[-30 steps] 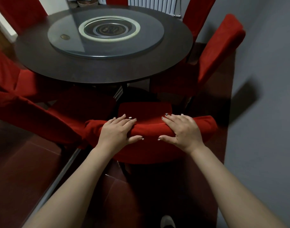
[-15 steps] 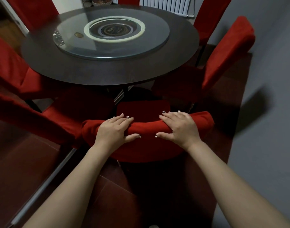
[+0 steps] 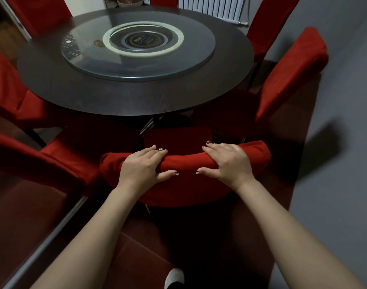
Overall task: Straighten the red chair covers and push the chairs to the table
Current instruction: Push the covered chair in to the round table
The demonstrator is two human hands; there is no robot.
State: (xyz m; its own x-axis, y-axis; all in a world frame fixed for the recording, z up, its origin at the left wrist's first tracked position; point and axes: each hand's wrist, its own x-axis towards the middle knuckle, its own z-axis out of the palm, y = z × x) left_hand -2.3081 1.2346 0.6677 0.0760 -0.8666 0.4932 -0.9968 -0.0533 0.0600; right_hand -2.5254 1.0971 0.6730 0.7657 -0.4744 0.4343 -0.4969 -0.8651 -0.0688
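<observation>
The chair [image 3: 186,161] has slid forward over the last second. The gap between its back and the near rim of the desk [image 3: 136,101] has shrunk, and the person has stepped in behind it, a shoe [image 3: 174,278] showing at the bottom of the view. The grip has not changed. The left hand [image 3: 140,167] and right hand [image 3: 228,161] sit side by side on the top of the chair back. On each hand the fingers [image 3: 155,152] lie close together, curled over the front of the rail, with the thumb spread out along the rear face, so the padded top is clamped between them.

The chair stands just in front of the person, facing the desk, between a chair on the left [image 3: 42,161] and one on the right [image 3: 291,74]. A strip of its seat [image 3: 178,136] still shows short of the rim, so the push looks to be under way but not finished. I cannot tell whether the seat's front edge is under the desk yet.

The cover [image 3: 109,163] looks bunched at the left end of the back and probably still needs smoothing. The other chairs stand at uneven angles around the desk, so most of the task seems to remain. With the neighbours this close, a straight push matters, or the chair may catch on one of them.
</observation>
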